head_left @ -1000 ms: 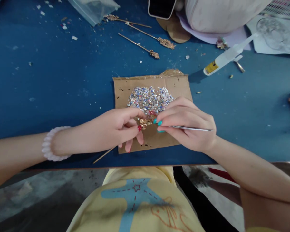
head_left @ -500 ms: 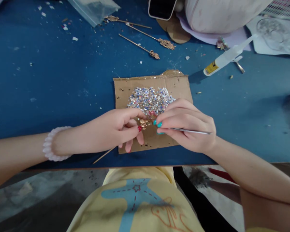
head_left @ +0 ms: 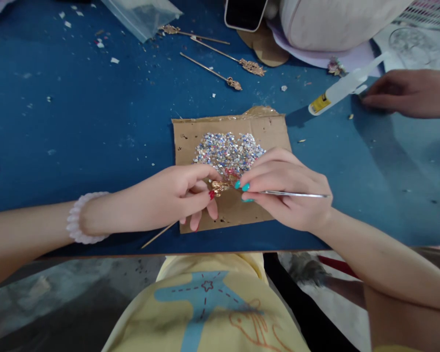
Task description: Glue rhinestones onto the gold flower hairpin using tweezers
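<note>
Pinching a gold ornament [head_left: 219, 187] between thumb and forefinger, the left hand [head_left: 179, 195] reaches in from the left, its other fingers loosely curled beneath and a pale beaded bracelet [head_left: 84, 218] around the wrist. A thin gold stick [head_left: 159, 235] pokes out below that hand toward the near edge of the blue surface [head_left: 95, 122]. Opposite, the right hand [head_left: 289, 190] has its turquoise-nailed fingertips pressed together around a slim metal tool [head_left: 300, 194], right beside the ornament; I cannot tell whether the tip touches it. Both hands are working over a piece of cardboard [head_left: 238, 210], where glittering chips [head_left: 223, 149] lie spread on the far part, with some red pieces [head_left: 231, 172] at their near side. Beyond the cardboard, I see three gold sticks with ornate heads [head_left: 210, 68], near a clear plastic bag [head_left: 143, 14]. A phone [head_left: 245, 13] lies at the far side, to the left of a pale, rounded bag [head_left: 337, 24]. Over on the right, a white bottle with a yellow label [head_left: 337, 90] leans at a slant, and another person's hand [head_left: 414, 93] reaches in just beside it.
</note>
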Tool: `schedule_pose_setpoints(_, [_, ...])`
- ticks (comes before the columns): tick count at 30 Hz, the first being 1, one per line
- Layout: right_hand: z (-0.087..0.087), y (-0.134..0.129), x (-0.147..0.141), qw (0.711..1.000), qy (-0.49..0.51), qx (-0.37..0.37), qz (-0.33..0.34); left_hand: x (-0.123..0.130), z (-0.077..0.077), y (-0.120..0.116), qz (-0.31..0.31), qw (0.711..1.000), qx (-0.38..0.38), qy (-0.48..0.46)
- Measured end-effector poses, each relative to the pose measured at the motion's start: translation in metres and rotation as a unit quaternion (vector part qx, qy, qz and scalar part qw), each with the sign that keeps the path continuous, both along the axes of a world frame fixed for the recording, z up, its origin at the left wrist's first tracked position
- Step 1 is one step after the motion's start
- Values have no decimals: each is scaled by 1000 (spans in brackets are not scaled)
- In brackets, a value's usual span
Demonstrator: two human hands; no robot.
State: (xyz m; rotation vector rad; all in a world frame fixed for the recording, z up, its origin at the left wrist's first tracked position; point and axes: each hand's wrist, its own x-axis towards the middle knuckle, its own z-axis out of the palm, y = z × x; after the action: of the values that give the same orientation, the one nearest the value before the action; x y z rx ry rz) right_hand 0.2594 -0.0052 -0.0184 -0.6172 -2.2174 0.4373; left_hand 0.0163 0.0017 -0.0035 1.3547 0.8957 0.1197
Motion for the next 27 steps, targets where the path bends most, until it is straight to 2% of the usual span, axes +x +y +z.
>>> schedule_pose_setpoints(5, [-1, 2, 1, 1000, 6, 6, -4, 1, 1, 0, 3, 1000, 3, 2])
schedule_pose_setpoints(13, [-12, 10, 10, 992, 106, -38, -49, 1, 2, 1, 33, 999, 14, 8])
schedule_pose_setpoints(22, [-19, 18, 20, 987, 122, -77, -78, 0, -4, 4, 87, 996, 20, -14])
schedule_pose_setpoints(27, [-23, 25, 27, 989, 68, -80, -106, -2, -6, 5, 91, 995, 17, -28])
